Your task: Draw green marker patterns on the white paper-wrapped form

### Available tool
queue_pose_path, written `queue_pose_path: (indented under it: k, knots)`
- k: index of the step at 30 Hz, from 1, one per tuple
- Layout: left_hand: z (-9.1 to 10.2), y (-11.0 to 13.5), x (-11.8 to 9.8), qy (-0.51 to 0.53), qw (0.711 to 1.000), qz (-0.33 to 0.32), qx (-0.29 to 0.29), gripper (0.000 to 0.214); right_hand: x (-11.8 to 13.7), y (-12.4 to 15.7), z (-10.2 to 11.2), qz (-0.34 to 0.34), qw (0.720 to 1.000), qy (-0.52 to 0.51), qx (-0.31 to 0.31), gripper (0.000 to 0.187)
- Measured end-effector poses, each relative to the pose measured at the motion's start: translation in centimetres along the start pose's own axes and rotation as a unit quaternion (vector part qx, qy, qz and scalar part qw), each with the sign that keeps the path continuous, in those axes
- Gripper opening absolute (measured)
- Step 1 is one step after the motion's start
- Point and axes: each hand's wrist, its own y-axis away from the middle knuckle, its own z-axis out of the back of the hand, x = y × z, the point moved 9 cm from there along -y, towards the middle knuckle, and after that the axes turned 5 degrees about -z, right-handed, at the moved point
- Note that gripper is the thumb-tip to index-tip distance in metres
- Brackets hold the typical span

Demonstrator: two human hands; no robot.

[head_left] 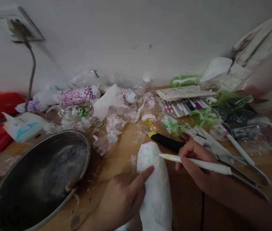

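A white paper-covered shape (155,195), long and rounded like a wrapped bottle, lies at the front middle with faint green marks near its far end. My left hand (126,195) holds it from the left, index finger stretched over its top and the other fingers curled at its side. Between the fingers of my right hand (198,163) is a white marker pen (205,165) with a pale yellowish tip end. The tip is at the right side of the wrapped shape; whether it touches is hard to tell. A black and yellow utility knife (166,141) lies just beyond.
At left stands a dark metal basin (87,150). Scissors (244,168) lie under my right forearm. Several markers (184,107) poke out of a case. Cut plastic and paper scraps (113,125) cover the back, near decorated wrapped bottles (78,95). A power cord (32,70) hangs left.
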Motion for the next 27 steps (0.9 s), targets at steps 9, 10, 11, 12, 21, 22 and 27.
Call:
queue_pose_path:
  k: [9,10,11,12,21,22,27]
  knots:
    - [-0.2,0.2,0.2,0.005,1.0,0.011,0.007,0.034,0.0,0.1,-0.4,-0.015,0.999,0.035,0.011,0.01]
    - [-0.2,0.2,0.2,0.008,1.0,0.011,0.009,0.034,0.2,0.1,-0.1,-0.009,0.999,0.036,0.002,0.012]
    - [-0.3,0.2,0.2,0.012,1.0,0.011,0.011,0.034,0.3,0.2,0.1,-0.004,1.0,0.03,-0.006,0.013]
    - [-0.3,0.1,0.2,0.015,1.0,0.012,0.01,0.034,0.5,0.2,0.2,-0.003,1.0,0.022,-0.006,0.012]
    - [-0.1,0.1,0.2,0.02,1.0,0.017,-0.001,0.034,0.6,0.2,-1.9,-0.007,0.997,-0.007,0.077,0.007]
    - [-0.2,0.1,0.2,0.022,1.0,0.018,0.001,0.035,0.5,0.1,-1.7,-0.013,0.998,-0.006,0.068,0.007]
    - [-0.1,0.1,0.2,0.028,1.0,0.012,0.003,0.035,0.5,0.0,-0.7,-0.022,0.999,-0.029,0.034,0.008]
